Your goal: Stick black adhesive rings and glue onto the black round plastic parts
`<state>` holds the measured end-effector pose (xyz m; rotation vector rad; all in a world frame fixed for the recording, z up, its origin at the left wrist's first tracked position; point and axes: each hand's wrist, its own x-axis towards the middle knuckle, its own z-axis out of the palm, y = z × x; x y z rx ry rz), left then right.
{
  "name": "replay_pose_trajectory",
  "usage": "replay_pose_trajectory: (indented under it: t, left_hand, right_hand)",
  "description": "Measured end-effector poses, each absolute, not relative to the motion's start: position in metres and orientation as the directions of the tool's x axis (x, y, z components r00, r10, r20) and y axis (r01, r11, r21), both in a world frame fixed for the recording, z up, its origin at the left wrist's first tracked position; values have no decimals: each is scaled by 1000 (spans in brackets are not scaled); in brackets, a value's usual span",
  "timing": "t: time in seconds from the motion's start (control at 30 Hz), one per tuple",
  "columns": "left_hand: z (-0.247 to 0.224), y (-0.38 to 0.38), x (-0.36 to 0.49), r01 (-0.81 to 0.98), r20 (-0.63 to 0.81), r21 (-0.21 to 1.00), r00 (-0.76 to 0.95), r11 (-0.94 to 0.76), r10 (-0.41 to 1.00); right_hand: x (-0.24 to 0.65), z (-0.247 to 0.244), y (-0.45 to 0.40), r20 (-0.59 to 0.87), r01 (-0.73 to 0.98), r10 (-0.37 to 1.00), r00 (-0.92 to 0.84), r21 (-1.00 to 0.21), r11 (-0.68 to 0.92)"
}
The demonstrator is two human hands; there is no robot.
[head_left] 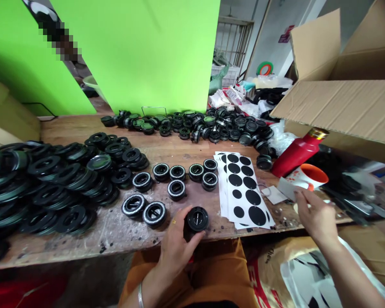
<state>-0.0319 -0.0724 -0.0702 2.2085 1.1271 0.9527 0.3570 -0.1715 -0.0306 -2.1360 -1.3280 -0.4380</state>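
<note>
My left hand (178, 239) grips a round black cap (197, 219) by its sides at the table's front edge, with a slot-like bar showing on its top. At the right, my right hand (316, 216) pinches a small white piece of paper (287, 188) in front of the orange-and-white mug (308, 176). Between the hands lie white sticker sheets (234, 194) with black discs. Beyond my left hand stand several black caps with whitish rings, among them one cap (154, 214) close by.
A large heap of black rings (67, 179) covers the left of the table. More round black parts (186, 124) line the back by a green panel (141, 55). A red bottle (297, 154) leans beside the mug, under an open cardboard box (343, 102).
</note>
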Motion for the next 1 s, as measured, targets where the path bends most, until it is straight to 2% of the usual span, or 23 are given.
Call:
replay_pose_trajectory:
  t: [0.1, 0.2, 0.27, 0.33, 0.47, 0.53, 0.6, 0.67, 0.73, 0.8, 0.83, 0.9, 0.93, 1.0]
  left_hand:
    - [-71, -73, -31, 508, 380, 671, 390, -541, 839]
    - [-73, -75, -30, 516, 389, 672, 364, -531, 846]
    - [-73, -76, -29, 519, 394, 672, 353, -528, 849]
    - [-72, -78, -28, 519, 399, 678, 336, -521, 853]
    - [-69, -81, -26, 513, 409, 693, 298, -506, 862]
    - [-65, -82, -26, 500, 409, 699, 307, -511, 859]
    - [-62, -83, -28, 468, 413, 708, 334, -529, 847]
    - [-60, -83, -32, 426, 431, 715, 355, -554, 830]
    - [-60, -83, -36, 391, 461, 720, 350, -574, 816]
    - [-62, -84, -39, 366, 492, 723, 323, -586, 808]
    - [-64, -84, -40, 356, 505, 725, 308, -590, 806]
    - [-66, -85, -41, 342, 523, 727, 286, -595, 803]
    - [-67, -85, -41, 339, 526, 729, 280, -595, 803]
    - [-68, -85, -41, 332, 529, 730, 279, -597, 802]
  right_hand:
    - [356, -28, -182, 499, 907, 758, 419, -204, -368]
    - [353, -35, -176, 481, 950, 834, 271, 4, -311]
    - [349, -43, -164, 491, 968, 857, 160, 90, -233]
    - [345, -53, -149, 482, 987, 872, 88, 77, -143]
    - [342, -69, -126, 425, 999, 904, 32, -25, -24]
    - [343, -70, -120, 463, 999, 886, 41, -48, -21]
    - [342, -64, -117, 558, 994, 822, 112, -71, -87]
    - [336, -53, -116, 655, 971, 716, 239, -147, -189]
    - [320, -37, -115, 686, 926, 621, 378, -288, -244]
    - [293, -21, -113, 597, 842, 616, 514, -488, -229]
    - [275, -14, -112, 489, 772, 666, 563, -599, -212]
    - [237, -4, -108, 213, 615, 856, 470, -775, -146]
    - [218, 0, -106, 137, 565, 916, 376, -818, -110]
    - [183, 3, -101, 94, 502, 977, 190, -865, -15]
